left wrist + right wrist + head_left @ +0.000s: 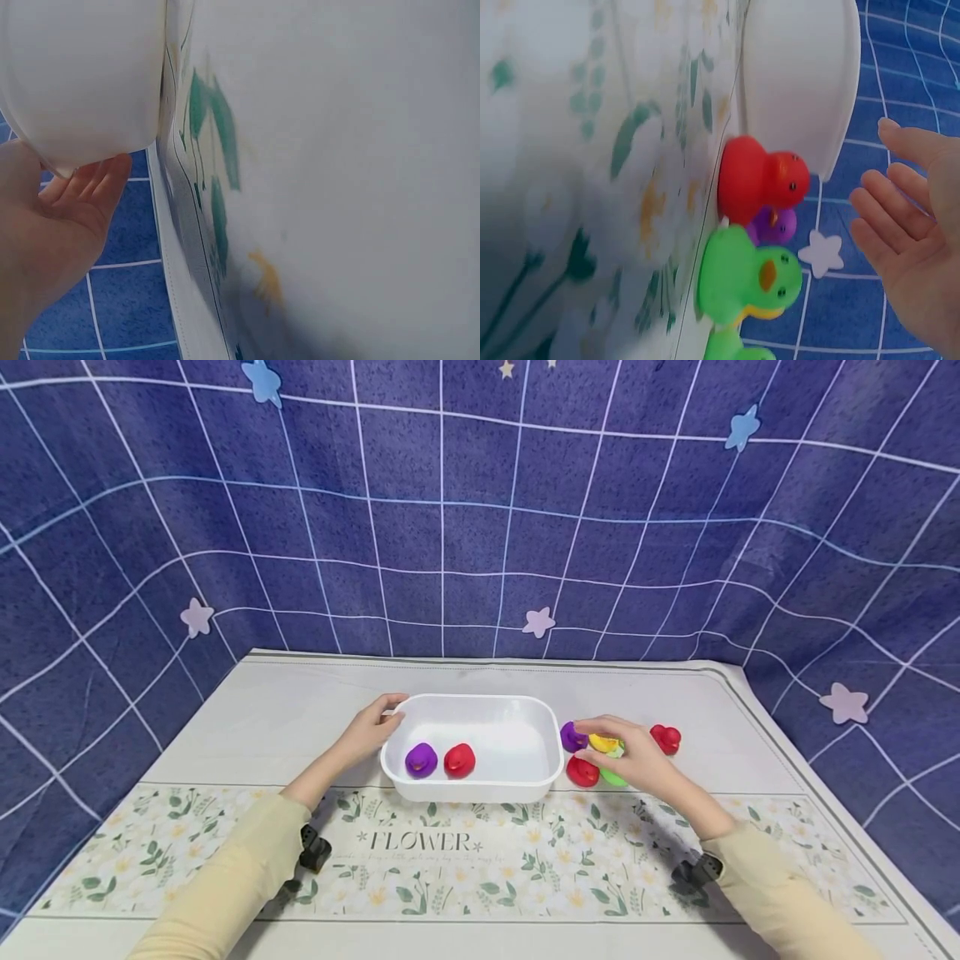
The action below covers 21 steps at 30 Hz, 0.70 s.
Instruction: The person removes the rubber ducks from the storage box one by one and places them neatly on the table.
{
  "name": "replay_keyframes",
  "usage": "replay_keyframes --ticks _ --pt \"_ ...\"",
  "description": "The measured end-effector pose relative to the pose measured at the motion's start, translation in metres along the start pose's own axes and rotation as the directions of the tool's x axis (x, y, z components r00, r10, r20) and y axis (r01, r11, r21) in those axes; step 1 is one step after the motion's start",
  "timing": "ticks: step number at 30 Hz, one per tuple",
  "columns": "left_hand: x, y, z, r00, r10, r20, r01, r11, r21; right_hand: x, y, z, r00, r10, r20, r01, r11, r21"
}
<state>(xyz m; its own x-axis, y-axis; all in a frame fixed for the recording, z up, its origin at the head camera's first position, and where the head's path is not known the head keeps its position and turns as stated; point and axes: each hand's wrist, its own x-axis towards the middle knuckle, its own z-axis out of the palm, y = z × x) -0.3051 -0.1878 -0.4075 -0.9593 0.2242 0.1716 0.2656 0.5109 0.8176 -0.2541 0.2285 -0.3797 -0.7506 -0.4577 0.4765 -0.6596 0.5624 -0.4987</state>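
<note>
At the left end of a white plastic tub [480, 790], my left hand [371, 727] grips the rim, thumb and fingers at its edge. A purple rubber duck [421, 761] and a red rubber duck [460, 761] sit inside, near the front wall. My right hand [633, 756] hovers beyond the tub's right end with fingers apart and nothing between them. Below it cluster a purple duck [573, 737], a red duck [582, 771], a yellow duck [603, 742] and green ducks [731, 274], partly hidden by the hand in the head view.
Another red duck [665, 739] stands apart, to the right of my right hand. A white cloth with a floral band [450, 877] covers the table. Behind the table's back edge hangs a blue curtain [480, 543] with a grid and stars.
</note>
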Motion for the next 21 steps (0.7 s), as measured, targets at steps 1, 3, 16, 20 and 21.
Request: replay_keyframes --ticks 1,3,16,20,21 --pt "0.000 0.000 0.000 1.000 0.000 -0.001 0.000 1.000 0.000 0.002 -0.001 0.002 1.000 -0.008 -0.004 0.008 1.000 0.006" --pt "-0.001 0.000 0.000 1.000 0.003 -0.005 -0.003 1.000 0.000 0.005 -0.004 0.006 0.999 -0.035 -0.013 0.035 0.999 0.018" --pt "-0.002 -0.001 0.000 1.000 0.007 -0.004 -0.007 1.000 -0.003 0.023 -0.019 0.033 0.997 -0.078 -0.001 0.078 0.996 0.037" --pt "-0.001 -0.001 0.000 1.000 0.006 -0.003 -0.006 1.000 0.011 0.028 -0.023 0.041 0.995 -0.095 0.016 0.094 0.995 0.032" --pt "0.000 -0.001 0.000 1.000 0.005 -0.001 -0.005 1.000 0.013 0.029 -0.024 0.044 0.995 -0.098 0.021 0.098 0.995 0.035"
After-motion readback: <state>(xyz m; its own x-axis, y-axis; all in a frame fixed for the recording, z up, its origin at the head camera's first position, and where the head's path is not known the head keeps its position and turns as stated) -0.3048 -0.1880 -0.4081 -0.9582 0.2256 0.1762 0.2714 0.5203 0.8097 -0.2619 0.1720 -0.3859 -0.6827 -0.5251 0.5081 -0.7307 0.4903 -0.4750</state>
